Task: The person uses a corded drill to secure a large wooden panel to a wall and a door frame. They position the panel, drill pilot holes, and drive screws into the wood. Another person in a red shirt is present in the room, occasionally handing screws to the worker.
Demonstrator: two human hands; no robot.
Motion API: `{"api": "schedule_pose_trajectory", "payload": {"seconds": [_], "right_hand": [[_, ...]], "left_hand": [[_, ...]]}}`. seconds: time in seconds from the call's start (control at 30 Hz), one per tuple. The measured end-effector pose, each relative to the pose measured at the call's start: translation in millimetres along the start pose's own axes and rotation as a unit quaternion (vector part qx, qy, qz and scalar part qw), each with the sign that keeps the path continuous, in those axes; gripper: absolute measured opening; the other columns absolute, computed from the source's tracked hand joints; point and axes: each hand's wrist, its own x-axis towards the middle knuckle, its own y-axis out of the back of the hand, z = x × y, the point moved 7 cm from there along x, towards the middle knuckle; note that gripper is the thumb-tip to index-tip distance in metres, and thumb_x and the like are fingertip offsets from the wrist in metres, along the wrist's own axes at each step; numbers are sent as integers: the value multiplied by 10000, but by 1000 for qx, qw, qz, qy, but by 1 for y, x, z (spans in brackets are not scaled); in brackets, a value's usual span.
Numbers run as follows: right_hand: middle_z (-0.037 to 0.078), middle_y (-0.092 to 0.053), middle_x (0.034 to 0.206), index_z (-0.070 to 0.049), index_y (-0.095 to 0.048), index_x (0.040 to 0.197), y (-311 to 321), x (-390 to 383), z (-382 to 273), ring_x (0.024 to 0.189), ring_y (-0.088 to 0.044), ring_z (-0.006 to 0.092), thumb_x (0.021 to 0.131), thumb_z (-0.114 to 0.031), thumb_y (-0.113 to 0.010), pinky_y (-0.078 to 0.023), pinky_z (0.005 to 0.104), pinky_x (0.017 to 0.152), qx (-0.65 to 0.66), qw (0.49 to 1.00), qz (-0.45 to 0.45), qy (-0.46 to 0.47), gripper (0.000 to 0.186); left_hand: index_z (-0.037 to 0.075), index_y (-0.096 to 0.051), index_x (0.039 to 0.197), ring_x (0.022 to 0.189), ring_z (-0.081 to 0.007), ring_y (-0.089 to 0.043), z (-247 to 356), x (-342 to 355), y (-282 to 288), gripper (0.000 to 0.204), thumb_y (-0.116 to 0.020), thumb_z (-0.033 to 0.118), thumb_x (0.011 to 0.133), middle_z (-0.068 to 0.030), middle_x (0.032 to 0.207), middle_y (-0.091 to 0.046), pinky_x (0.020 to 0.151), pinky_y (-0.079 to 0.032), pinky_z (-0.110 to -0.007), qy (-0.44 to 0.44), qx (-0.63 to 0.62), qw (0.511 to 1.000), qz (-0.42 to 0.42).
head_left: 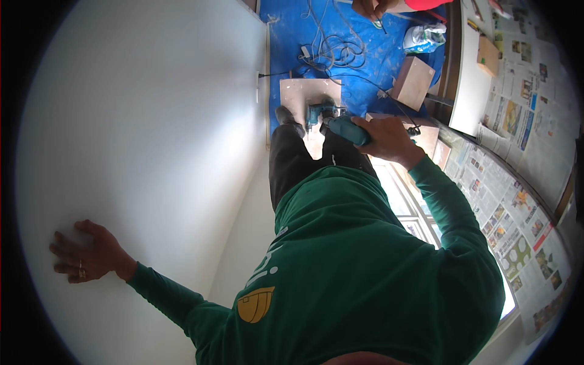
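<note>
My left hand [94, 252] is spread against the white wall [164, 134], fingers apart, a ring on one of them. My right hand [388, 140] is wrapped round the body of a teal corded power tool [348, 129], held out in front of my legs. The tool's front end points away from me, above my shoes; its exact kind is not clear. A dark cord [398, 104] trails from near my right hand to the floor. Below, a pale dusty board [294, 90] is under my feet or just in front of them.
Blue sheeting [286, 42] covers the floor, with tangled cables [337, 55] on it. Boxy pale blocks [412, 82] and a white-and-blue bag [424, 38] lie to the right. Newspaper [517, 128] covers surfaces there. Another person's hand [374, 7] holds something thin at the top.
</note>
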Motion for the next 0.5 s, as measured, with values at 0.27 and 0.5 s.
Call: {"api": "schedule_pose_trajectory", "payload": {"seconds": [0.27, 0.5], "right_hand": [[119, -730, 845, -165, -658, 1335, 15, -2, 10, 786, -725, 341, 777, -413, -815, -547, 488, 708, 35, 995, 60, -67, 630], [114, -735, 828, -179, -637, 1372, 19, 1, 9, 744, -737, 320, 770, -445, -795, -559, 479, 669, 32, 989, 22, -141, 677]], "left_hand": [[242, -650, 1418, 1483, -425, -395, -3, -5, -4, 596, -556, 608, 957, -13, 1546, -561, 1161, -275, -625, 24, 55, 998, -34], [127, -576, 1468, 1431, -402, -492, 76, 13, -12, 535, -593, 441, 1036, -149, 1580, -504, 1133, -424, -601, 124, -131, 983, 9]]}}
